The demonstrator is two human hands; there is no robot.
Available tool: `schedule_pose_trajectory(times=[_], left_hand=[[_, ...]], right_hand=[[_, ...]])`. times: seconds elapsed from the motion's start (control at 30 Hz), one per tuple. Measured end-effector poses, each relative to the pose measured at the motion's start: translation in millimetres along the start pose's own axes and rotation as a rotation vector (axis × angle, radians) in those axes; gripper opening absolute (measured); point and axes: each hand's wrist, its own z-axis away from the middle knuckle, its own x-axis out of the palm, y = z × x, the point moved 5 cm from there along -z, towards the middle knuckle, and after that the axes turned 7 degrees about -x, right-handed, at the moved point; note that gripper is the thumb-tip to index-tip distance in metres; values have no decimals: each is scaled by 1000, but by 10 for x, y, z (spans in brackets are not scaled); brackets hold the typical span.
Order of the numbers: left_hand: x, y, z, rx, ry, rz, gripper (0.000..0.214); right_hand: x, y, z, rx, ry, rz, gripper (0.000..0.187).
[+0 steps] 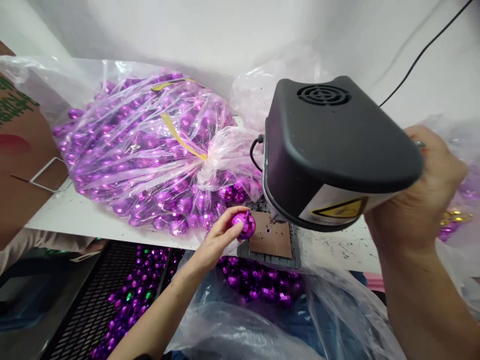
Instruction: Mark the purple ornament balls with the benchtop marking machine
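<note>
Between the thumb and fingers of my left hand is a shiny purple mirrored ball ornament. It is held at the left edge of a brown square plate, which has a small hole and dark specks on it. Above the plate looms a black machine with a round vent on top and a yellow warning label. My right hand is closed around the machine's right end, its fingertips hidden behind the housing. More purple ball ornaments lie in clear plastic just below the plate.
A big clear bag of purple balls, with yellow ties, lies on the white table. Left of it stands a cardboard box. Below, a black mesh crate holds more balls, near another person's sleeve. A black cable hangs upper right.
</note>
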Motion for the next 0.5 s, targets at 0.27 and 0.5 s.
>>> schedule_pose_trajectory(times=[0.27, 0.5], left_hand=[[343, -72, -184, 66, 91, -570, 40], [397, -65, -240, 158, 99, -770, 38]], right_hand=[[-22, 39, 3, -3, -21, 51, 38], [-22, -11, 12, -26, -49, 78, 51]])
